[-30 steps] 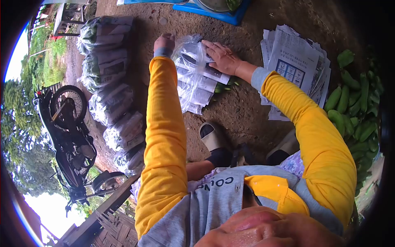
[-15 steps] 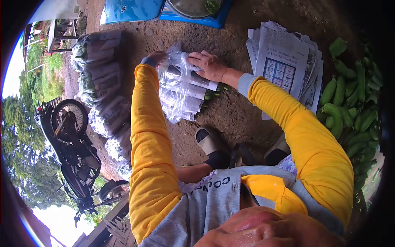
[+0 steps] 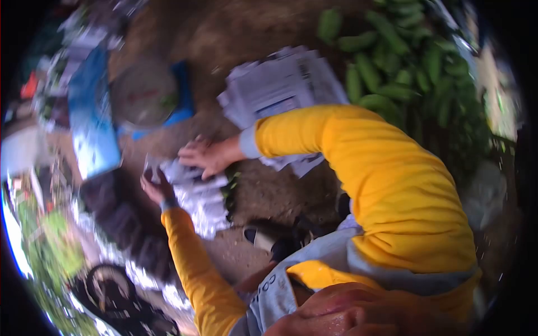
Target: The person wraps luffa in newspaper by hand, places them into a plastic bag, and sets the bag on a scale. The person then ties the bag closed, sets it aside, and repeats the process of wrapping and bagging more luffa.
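A clear plastic bag (image 3: 202, 207) holding several newspaper-wrapped bundles lies on the dirt ground. Green vegetable ends (image 3: 230, 193) stick out at its right side. My right hand (image 3: 210, 157) rests over the bag's upper part, its fingers stretched out and apart. At the bag's upper left edge is my left hand (image 3: 157, 187), thumb and fingers apart and somewhat blurred. Whether it touches the plastic is hard to make out.
Newspaper sheets (image 3: 280, 84) are stacked above my right forearm. Long green gourds (image 3: 386, 73) lie piled at the upper right. A round-pan scale (image 3: 143, 95) and a blue panel (image 3: 92, 112) stand upper left. More wrapped bundles (image 3: 126, 224) line the left, near a motorcycle (image 3: 112, 297).
The view has swung, so the bag and my hands sit lower and further left, and more of the scale and gourds shows. My left hand's fingers have spread from the bag's end.
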A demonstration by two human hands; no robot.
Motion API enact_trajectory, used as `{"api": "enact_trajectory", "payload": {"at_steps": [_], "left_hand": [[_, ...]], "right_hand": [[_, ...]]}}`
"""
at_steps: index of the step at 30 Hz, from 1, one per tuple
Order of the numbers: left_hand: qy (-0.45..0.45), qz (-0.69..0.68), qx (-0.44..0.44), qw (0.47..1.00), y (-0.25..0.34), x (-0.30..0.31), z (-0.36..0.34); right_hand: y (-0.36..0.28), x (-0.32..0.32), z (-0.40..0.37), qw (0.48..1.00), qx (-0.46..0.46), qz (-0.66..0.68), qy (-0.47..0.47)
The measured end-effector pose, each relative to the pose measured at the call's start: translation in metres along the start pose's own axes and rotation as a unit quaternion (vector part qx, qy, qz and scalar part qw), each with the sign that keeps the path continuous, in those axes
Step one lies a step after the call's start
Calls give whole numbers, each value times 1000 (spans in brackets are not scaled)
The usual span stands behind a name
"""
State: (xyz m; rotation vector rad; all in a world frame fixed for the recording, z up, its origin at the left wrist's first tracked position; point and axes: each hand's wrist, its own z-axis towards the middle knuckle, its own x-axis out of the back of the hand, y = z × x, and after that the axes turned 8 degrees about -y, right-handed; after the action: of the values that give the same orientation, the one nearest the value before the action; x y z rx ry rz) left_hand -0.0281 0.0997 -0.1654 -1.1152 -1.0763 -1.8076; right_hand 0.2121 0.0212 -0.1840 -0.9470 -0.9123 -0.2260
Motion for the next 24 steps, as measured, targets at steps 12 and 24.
{"api": "enact_trajectory", "payload": {"at_steps": [12,24], "left_hand": [[-301,118,-222,920,67,-11,13],[-349,-28,-324,879,208,-19,13]], "right_hand": [[84,389,-388,853,-457,-81,239],[237,334,-680,462,-725,156,486]]}}
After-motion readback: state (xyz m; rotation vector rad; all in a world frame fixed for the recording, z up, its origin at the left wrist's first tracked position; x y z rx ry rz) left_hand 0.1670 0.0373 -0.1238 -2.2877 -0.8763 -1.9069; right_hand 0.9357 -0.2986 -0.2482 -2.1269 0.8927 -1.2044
